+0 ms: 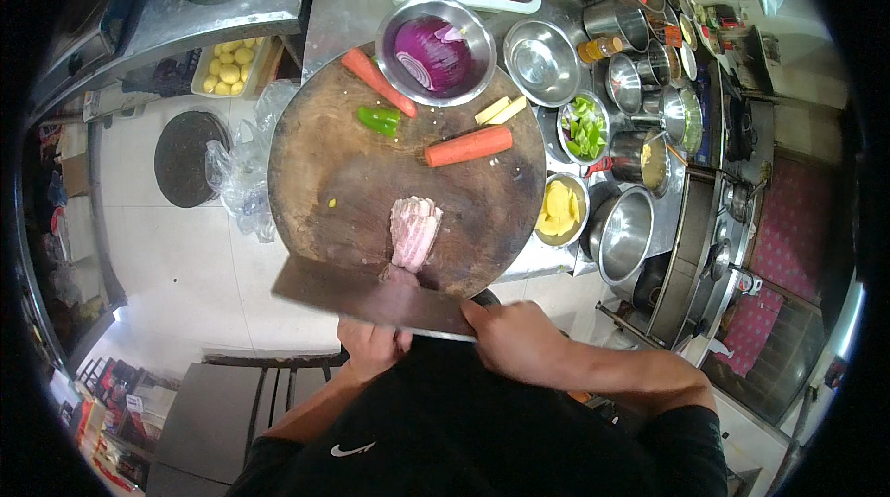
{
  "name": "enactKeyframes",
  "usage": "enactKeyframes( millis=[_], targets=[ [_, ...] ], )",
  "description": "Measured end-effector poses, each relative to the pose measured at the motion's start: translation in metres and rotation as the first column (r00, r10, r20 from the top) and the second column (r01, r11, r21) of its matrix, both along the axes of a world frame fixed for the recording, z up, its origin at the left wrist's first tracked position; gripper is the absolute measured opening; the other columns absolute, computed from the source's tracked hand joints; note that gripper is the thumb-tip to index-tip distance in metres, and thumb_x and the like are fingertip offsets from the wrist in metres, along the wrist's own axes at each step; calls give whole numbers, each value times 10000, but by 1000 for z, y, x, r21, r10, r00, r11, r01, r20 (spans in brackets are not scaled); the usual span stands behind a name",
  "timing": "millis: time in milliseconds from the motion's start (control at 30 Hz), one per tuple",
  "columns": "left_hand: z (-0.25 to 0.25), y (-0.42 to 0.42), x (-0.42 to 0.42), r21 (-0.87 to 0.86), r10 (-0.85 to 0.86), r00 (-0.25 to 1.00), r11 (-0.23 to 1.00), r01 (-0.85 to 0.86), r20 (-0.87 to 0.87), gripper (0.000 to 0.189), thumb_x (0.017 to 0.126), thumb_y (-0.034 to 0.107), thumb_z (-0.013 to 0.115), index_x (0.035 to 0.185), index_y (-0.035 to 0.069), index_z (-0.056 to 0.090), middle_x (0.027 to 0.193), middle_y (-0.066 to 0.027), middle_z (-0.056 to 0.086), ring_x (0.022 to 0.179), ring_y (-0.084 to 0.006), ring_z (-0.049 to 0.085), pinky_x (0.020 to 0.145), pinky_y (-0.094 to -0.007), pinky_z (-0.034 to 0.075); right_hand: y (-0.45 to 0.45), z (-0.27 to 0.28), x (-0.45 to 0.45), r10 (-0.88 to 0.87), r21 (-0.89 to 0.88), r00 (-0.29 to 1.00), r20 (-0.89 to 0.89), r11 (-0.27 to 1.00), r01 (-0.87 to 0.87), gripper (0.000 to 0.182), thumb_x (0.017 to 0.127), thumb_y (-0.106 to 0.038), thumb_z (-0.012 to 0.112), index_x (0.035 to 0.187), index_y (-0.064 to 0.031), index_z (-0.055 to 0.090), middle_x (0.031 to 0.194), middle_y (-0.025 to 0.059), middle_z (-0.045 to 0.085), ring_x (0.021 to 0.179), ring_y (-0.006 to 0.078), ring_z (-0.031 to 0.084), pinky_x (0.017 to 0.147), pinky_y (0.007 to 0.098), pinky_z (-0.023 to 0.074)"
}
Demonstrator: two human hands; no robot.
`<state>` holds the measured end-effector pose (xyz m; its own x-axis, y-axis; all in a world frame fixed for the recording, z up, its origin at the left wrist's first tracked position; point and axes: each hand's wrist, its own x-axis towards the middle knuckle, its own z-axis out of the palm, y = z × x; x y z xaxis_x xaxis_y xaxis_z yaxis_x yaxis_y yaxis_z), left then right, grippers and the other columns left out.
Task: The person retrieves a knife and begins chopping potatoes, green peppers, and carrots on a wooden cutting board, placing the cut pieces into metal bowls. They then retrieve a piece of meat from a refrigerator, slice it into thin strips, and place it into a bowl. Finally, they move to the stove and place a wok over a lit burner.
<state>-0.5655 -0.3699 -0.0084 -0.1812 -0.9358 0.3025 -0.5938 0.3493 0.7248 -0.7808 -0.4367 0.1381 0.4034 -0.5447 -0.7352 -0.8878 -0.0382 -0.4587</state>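
Note:
My right hand (521, 344) grips the handle of a Chinese cleaver (348, 292), its broad blade slanting across the near edge of a round wooden chopping block (327, 170). The blade is blurred. Just beyond it lies a stack of sliced streaky pork (415, 233), and a smaller piece of meat is partly hidden by the steel. Close behind the blade, my left hand (372, 349) has its fingers curled; what they touch is hidden. A carrot piece (469, 146), a longer carrot piece (379, 82) and a green pepper piece (379, 120) lie farther up the block.
A steel bowl of purple onion (432, 55) overhangs the block's far side. To the right stand a bowl of yellow slices (558, 208), a bowl of green pepper pieces (584, 128) and several steel pots. A plastic basket (466, 2) holds an eggplant. A plastic bag (254, 163) hangs at left.

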Motion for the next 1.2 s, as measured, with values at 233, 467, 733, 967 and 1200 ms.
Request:
enactKeyframes(
  millis=[233,467,733,967,1200],
  targets=[
    [-8,10,-3,119,13,994,993,0,-104,325,690,151,775,1000,63,744,974,-126,721,883,-358,700,789,-464,536,27,33,-34,14,124,997,-75,992,-5,319,857,-96,712,1130,9,586,814,165,723,717,326,735,643,408,610],
    [6,-9,1,-26,-34,999,999,33,-25,255,781,139,741,1005,16,742,977,-145,715,879,-356,694,804,-458,537,20,17,-35,22,165,999,-31,986,-16,279,867,-92,698,1115,-10,599,801,171,713,710,338,728,659,428,610],
    [0,-9,3,-24,-52,999,998,52,-4,229,794,175,776,983,47,753,994,-110,716,868,-307,690,778,-410,523,15,-22,-14,21,177,997,-74,984,-7,275,865,-94,672,1116,-16,595,817,188,711,738,381,718,661,474,587],
    [2,-6,-3,-16,-22,999,1000,22,-23,166,847,200,780,955,89,719,968,-67,697,813,-288,634,721,-405,474,14,-74,11,-40,-36,999,36,998,42,208,865,-91,645,1046,6,611,795,214,709,745,415,715,673,500,579],
    [8,-11,-3,-3,-8,1000,1000,8,-27,177,839,163,777,990,92,719,978,-83,693,811,-295,641,712,-414,478,7,-69,12,-42,-117,995,90,992,53,129,865,-73,626,962,12,611,782,220,701,716,419,708,632,491,576]
  ],
)
